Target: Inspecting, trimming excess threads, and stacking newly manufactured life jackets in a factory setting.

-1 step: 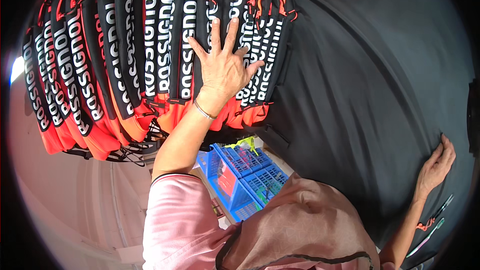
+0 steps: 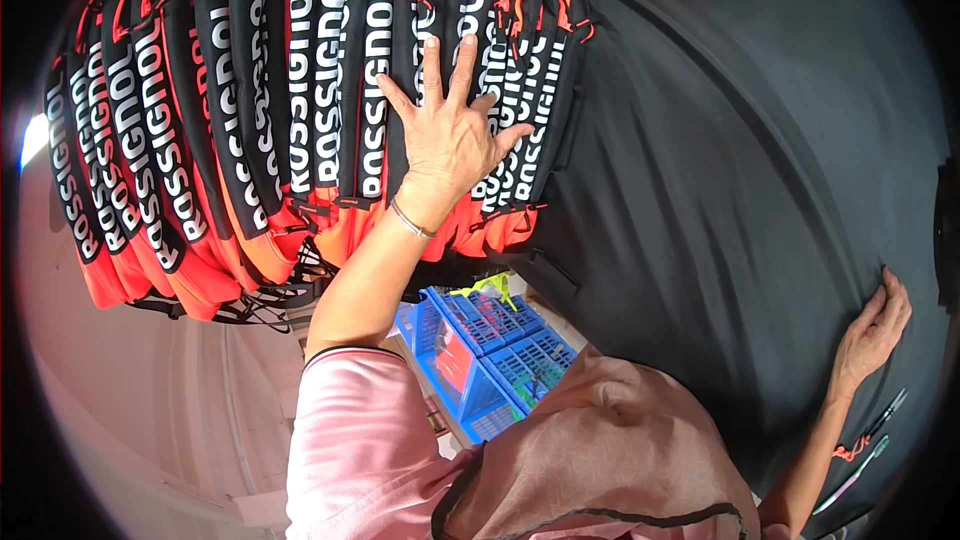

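A long row of black and red bags (image 2: 225, 90) stands packed side by side at the left, with white lettering on their black panels and orange-red cord pulls on top. My left hand (image 2: 447, 145) lies across the bags at the row's right end, fingers spread wide, gripping none of them. Far to the right, my right hand (image 2: 872, 335) rests on a broad black cloth (image 2: 700, 170), fingers stretched and slightly bent, with nothing seen in it. Close below that hand lie a slim dark tool with a pale tip (image 2: 888, 415) and a thin green-and-white stick (image 2: 855, 475).
Below the bags' right end stand blue plastic crates (image 2: 480, 380), with a bright yellow piece (image 2: 490, 290) on the far one. An orange cord (image 2: 852, 449) lies by the dark tool. Brown cloth (image 2: 610, 430) covers part of the lower middle.
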{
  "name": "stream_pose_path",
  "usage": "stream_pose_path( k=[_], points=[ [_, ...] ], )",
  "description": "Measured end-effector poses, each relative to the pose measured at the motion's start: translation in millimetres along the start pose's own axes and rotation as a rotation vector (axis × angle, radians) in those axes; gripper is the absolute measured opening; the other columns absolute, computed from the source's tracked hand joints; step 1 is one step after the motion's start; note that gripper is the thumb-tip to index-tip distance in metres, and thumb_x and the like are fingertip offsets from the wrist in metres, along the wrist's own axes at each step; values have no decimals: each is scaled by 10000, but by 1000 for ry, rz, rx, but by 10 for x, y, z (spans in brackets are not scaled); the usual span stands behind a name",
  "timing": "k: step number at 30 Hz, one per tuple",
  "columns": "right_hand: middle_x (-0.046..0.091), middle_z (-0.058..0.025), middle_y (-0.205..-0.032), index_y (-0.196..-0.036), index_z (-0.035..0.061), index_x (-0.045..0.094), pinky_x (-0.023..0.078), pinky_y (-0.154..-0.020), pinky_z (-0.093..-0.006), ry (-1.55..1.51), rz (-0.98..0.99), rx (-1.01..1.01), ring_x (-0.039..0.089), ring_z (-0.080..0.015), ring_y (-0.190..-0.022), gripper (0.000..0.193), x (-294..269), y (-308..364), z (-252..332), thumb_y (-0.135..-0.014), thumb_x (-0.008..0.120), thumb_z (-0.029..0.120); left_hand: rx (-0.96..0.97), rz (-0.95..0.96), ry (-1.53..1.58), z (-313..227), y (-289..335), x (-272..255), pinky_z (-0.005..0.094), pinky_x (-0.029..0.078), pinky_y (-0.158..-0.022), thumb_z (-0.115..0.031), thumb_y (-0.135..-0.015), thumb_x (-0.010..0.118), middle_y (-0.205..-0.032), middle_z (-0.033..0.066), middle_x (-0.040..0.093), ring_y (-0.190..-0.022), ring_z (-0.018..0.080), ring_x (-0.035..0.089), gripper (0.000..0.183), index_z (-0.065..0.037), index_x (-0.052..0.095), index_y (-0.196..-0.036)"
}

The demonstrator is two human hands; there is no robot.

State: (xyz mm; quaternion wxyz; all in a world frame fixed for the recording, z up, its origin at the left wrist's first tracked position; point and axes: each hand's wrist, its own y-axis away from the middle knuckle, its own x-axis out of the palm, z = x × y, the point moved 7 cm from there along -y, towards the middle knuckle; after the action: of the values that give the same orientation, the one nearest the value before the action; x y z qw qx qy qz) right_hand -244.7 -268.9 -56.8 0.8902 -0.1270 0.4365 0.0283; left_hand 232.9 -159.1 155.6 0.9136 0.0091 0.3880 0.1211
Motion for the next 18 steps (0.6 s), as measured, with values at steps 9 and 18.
stream_pose_path(
  k=[9, 18],
  points=[
    [630, -88, -1149, -1174, 51, 654, 500, -868, -327, -1, -3, 37, 590, -229, -1078, 208, -30, 7, 53, -1002, 538, 60, -35, 25, 1, -44, -54, 98, 835, 100, -991, -279, -715, 774, -1584, 56, 292, -1484, 407, 148, 322, -175, 586, -954],
    [648, -63, -1112, -1155, 55, 661, 491, -807, -319, -12, -4, 28, 597, -213, -1058, 196, -21, -34, 76, -1000, 541, 59, 152, 8, 11, -249, -9, 263, 827, 111, -1015, -75, -845, 590, -1578, 30, 300, -1502, 345, 143, 171, -193, 655, -950]
  ],
)
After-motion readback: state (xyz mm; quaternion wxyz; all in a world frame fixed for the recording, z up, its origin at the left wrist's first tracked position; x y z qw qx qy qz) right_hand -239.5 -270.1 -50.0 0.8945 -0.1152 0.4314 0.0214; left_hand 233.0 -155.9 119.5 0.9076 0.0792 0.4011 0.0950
